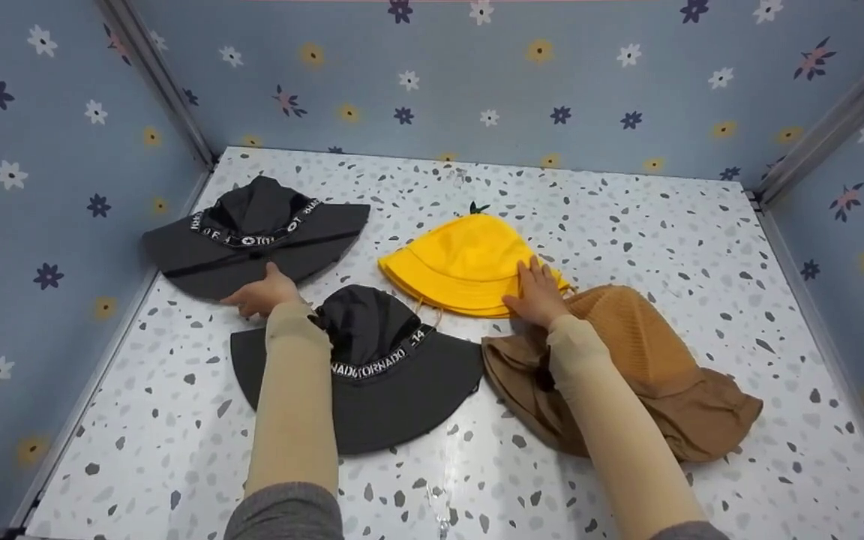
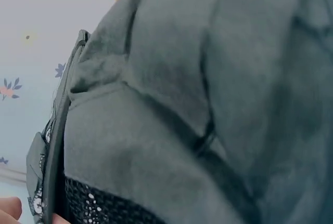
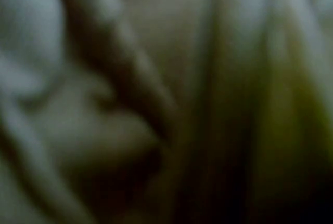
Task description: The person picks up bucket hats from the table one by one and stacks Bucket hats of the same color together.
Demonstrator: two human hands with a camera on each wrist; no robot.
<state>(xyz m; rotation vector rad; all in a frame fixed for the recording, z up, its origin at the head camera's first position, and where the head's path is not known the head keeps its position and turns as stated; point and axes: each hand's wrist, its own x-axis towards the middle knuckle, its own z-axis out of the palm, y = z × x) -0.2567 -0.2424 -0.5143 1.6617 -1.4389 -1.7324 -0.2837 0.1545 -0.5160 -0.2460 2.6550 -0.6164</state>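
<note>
At the back left lies a dark grey bucket hat (image 1: 312, 251) with a lettered band. My left hand (image 1: 265, 292) is at its front brim, thumb over the fabric and fingers at the edge; in the left wrist view, fingertips (image 2: 9, 211) show on both sides of a brim seen edge-on. A yellow bucket hat (image 1: 462, 255) with a green leaf tip lies in the middle. My right hand (image 1: 539, 295) rests on its right side with fingers spread. The right wrist view is blurred, with folded cloth close to the lens.
A second dark bucket hat (image 1: 402, 409) lies under my left forearm. A brown hat (image 1: 649, 337) with a ribbed crown lies under my right forearm. All rest on a speckled white tabletop (image 1: 792, 315), enclosed by flowered blue panels (image 1: 492, 82).
</note>
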